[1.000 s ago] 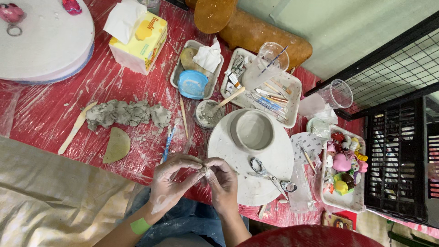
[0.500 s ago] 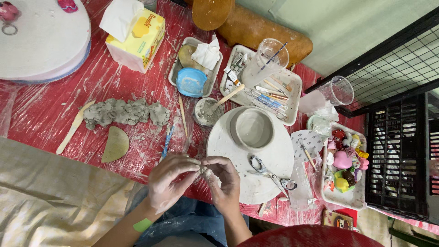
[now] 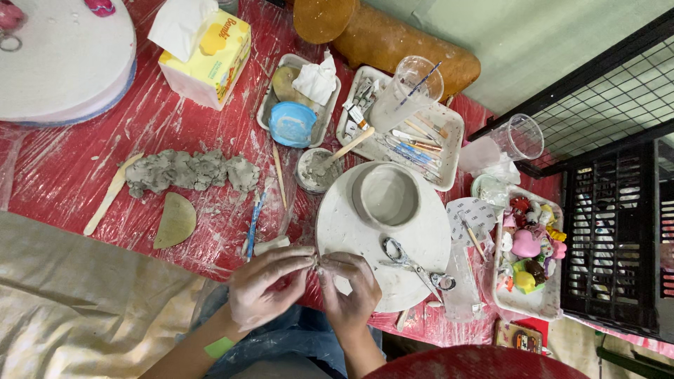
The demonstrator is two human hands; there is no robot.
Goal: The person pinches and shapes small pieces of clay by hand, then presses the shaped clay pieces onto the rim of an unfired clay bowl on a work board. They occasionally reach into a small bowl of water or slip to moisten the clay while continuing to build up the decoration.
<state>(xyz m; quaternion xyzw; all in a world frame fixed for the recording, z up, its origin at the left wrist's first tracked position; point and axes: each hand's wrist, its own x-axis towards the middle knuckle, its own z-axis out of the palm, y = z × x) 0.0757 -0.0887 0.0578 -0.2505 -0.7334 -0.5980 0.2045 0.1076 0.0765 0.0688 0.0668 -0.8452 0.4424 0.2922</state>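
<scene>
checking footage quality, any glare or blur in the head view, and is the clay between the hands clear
Head view: even light with soft shadows; glare streaks on the plastic-covered red table; mostly sharp, slight wide-angle bending at the edges. Left hand and right hand meet fingertip to fingertip, hiding most of the small clay piece, too small to make out.

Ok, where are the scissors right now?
In the head view, the scissors lie on the round white board, just below the clay cup and right of the right hand.
</scene>
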